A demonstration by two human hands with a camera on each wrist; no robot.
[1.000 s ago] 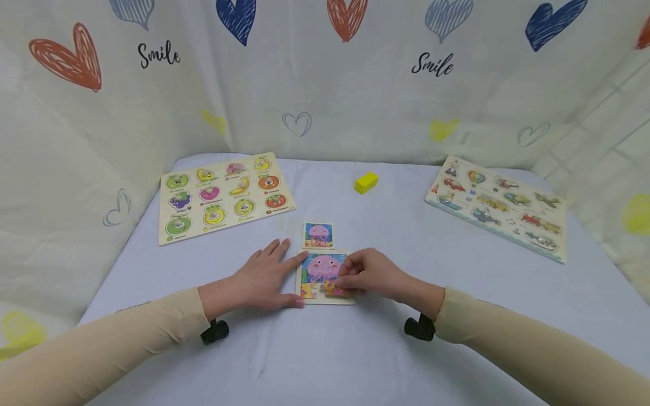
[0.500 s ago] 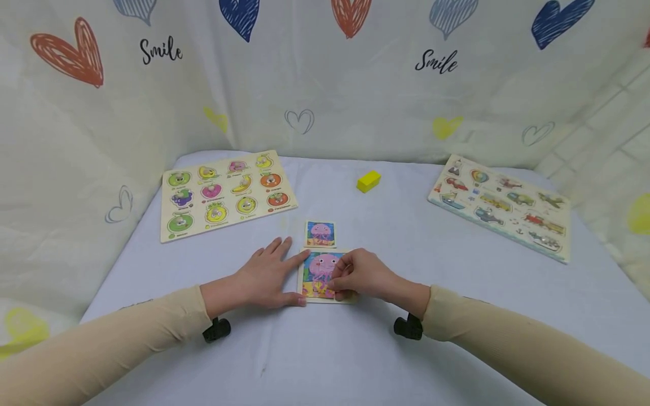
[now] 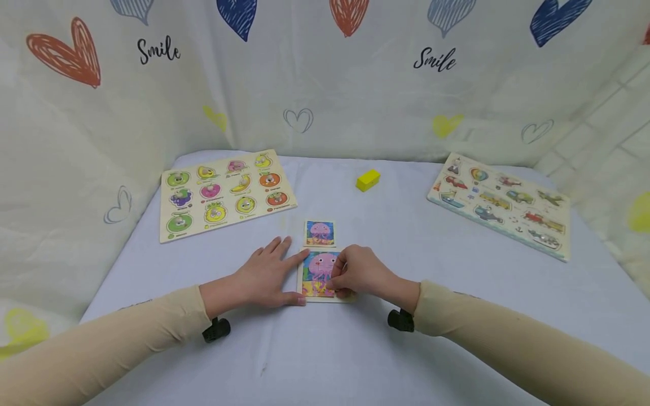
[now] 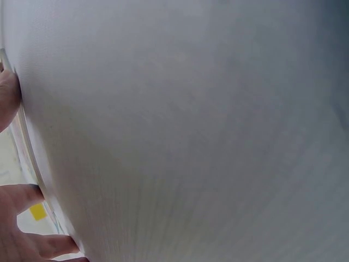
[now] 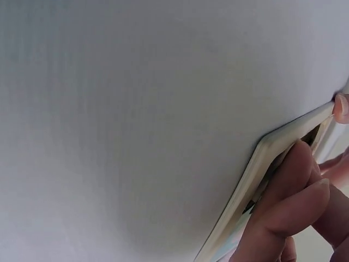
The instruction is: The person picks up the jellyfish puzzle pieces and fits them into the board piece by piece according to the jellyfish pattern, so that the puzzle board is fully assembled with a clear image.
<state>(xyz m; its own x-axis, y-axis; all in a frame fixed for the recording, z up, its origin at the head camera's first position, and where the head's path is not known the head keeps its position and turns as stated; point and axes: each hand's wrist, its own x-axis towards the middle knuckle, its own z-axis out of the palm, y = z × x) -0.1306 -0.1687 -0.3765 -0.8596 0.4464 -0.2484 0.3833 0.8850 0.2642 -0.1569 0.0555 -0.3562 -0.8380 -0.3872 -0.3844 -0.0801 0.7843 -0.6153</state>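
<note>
A small wooden jigsaw puzzle with a pink jellyfish picture (image 3: 316,272) lies in its pale frame (image 3: 315,300) at the table's middle. My left hand (image 3: 264,277) rests spread on the cloth, thumb and index fingertip at the frame's left edge; the left wrist view catches that edge beside the thumb (image 4: 7,99). With bent fingers, my right hand (image 3: 364,273) pinches a puzzle piece (image 3: 329,292) low in the picture, mostly hidden by the fingers. In the right wrist view those fingers (image 5: 292,210) reach over the frame's corner. A matching jellyfish card (image 3: 320,233) touches the frame's far side.
A fruit puzzle board (image 3: 223,197) lies at the back left and a vehicle puzzle board (image 3: 500,206) at the back right. Between them sits a yellow block (image 3: 368,180). A curtain with hearts (image 3: 325,84) hangs behind the white-covered table (image 3: 325,361).
The right hand has moved slightly left with the puzzle piece, which now sits down in the lower part of the picture, where a gap showed earlier. The left hand stays put.
</note>
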